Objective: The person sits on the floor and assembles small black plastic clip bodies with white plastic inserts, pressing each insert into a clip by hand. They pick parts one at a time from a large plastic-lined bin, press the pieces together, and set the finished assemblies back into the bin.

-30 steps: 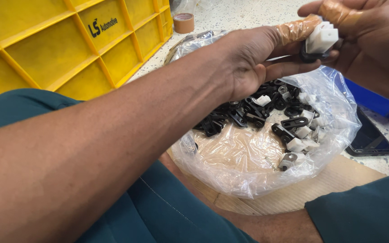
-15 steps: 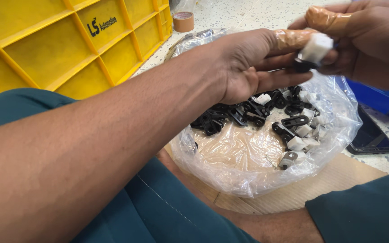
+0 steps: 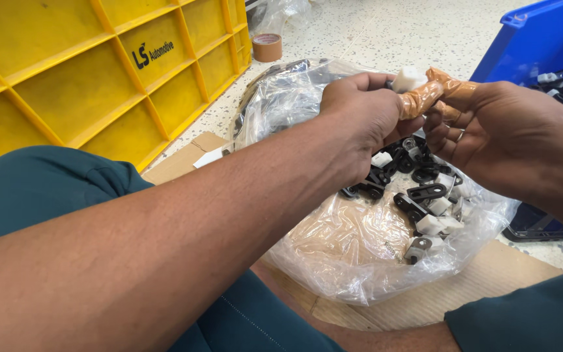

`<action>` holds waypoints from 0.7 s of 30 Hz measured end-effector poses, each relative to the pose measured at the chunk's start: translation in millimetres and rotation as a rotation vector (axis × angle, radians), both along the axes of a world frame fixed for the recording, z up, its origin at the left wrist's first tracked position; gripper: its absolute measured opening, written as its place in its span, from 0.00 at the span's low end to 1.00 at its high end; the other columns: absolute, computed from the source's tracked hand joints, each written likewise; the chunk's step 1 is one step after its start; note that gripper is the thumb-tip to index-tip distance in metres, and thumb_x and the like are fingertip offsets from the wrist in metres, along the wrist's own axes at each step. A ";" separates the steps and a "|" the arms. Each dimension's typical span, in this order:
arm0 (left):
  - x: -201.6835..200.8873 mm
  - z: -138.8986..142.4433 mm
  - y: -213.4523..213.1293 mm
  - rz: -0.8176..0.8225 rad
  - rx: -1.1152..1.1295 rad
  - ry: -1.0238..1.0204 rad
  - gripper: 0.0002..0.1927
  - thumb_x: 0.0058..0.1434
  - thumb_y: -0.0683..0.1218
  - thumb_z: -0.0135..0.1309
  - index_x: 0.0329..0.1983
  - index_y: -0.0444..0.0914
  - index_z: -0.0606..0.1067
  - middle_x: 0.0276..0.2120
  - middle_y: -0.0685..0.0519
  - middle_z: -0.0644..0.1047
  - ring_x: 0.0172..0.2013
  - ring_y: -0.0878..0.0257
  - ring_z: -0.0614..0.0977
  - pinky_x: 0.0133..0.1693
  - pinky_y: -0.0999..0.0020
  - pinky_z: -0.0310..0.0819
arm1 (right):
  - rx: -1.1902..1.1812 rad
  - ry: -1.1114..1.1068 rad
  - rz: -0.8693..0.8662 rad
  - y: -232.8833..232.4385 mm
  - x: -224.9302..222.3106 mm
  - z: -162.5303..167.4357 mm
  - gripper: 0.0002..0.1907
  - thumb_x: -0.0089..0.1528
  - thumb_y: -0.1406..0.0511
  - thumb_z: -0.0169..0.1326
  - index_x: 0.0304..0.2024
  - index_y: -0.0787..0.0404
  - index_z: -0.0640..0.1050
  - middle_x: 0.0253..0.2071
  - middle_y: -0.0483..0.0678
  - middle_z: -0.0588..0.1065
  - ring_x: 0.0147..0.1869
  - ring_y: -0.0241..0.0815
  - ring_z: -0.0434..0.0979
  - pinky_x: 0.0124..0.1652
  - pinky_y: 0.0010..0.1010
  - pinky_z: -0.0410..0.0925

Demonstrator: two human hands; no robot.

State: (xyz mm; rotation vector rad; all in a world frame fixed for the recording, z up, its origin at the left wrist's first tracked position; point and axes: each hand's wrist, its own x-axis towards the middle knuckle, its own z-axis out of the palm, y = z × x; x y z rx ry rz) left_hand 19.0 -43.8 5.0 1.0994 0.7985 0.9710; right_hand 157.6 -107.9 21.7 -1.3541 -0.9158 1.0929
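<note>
Nearest me, my teal-clad knees frame a clear plastic bag (image 3: 360, 261) lying on cardboard (image 3: 490, 287) on the floor, with black and white clips (image 3: 425, 202) heaped inside it. Above the heap, my left hand (image 3: 360, 120) and right hand (image 3: 496, 130) meet, fingers (image 3: 421, 98) pinched narrow around one small white clip (image 3: 408, 78). Far left sits a yellow crate (image 3: 99, 72), far right a blue bin (image 3: 535, 45), and beyond them a tape roll (image 3: 267, 47).

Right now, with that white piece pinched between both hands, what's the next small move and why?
Probably press the white plastic piece home with the right hand while the left hand steadies it: both hands grip it together above the open clear bag of black and white clips.
</note>
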 end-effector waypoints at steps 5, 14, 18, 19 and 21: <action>-5.0 10.7 1.1 -0.074 -0.203 -0.132 0.09 0.61 0.39 0.58 0.44 0.32 0.76 0.36 0.48 0.78 0.26 0.69 0.79 0.27 0.84 0.78 | 0.050 -0.053 0.056 -1.2 -0.8 3.6 0.20 0.75 0.53 0.42 0.55 0.62 0.72 0.43 0.44 0.70 0.42 0.30 0.69 0.42 0.23 0.68; -12.6 20.7 -2.6 -0.105 -0.189 -0.036 0.06 0.69 0.39 0.49 0.46 0.34 0.75 0.34 0.48 0.75 0.31 0.66 0.77 0.29 0.78 0.80 | 0.070 -0.067 0.116 -3.4 -10.3 6.6 0.21 0.74 0.52 0.45 0.55 0.62 0.73 0.44 0.46 0.72 0.43 0.32 0.71 0.43 0.26 0.70; -10.1 24.4 -7.4 -0.135 -0.012 0.039 0.10 0.66 0.40 0.45 0.42 0.28 0.75 0.31 0.46 0.77 0.27 0.65 0.77 0.26 0.75 0.79 | 0.120 -0.220 0.011 -2.5 -9.2 3.2 0.14 0.70 0.65 0.49 0.55 0.67 0.75 0.41 0.48 0.74 0.39 0.33 0.73 0.42 0.27 0.71; -8.2 26.6 -8.5 -0.110 -0.007 0.083 0.11 0.67 0.40 0.44 0.42 0.27 0.75 0.32 0.46 0.77 0.26 0.64 0.78 0.27 0.74 0.80 | 0.146 -0.248 0.006 -3.5 -7.9 2.5 0.14 0.70 0.66 0.49 0.55 0.68 0.75 0.40 0.49 0.75 0.38 0.34 0.74 0.41 0.27 0.71; -4.3 30.6 -10.1 -0.061 0.007 0.171 0.14 0.68 0.40 0.40 0.42 0.26 0.75 0.32 0.45 0.78 0.26 0.63 0.78 0.28 0.73 0.81 | 0.202 -0.307 -0.004 -5.6 -4.4 1.5 0.14 0.70 0.69 0.49 0.55 0.71 0.76 0.39 0.52 0.76 0.36 0.36 0.75 0.40 0.28 0.71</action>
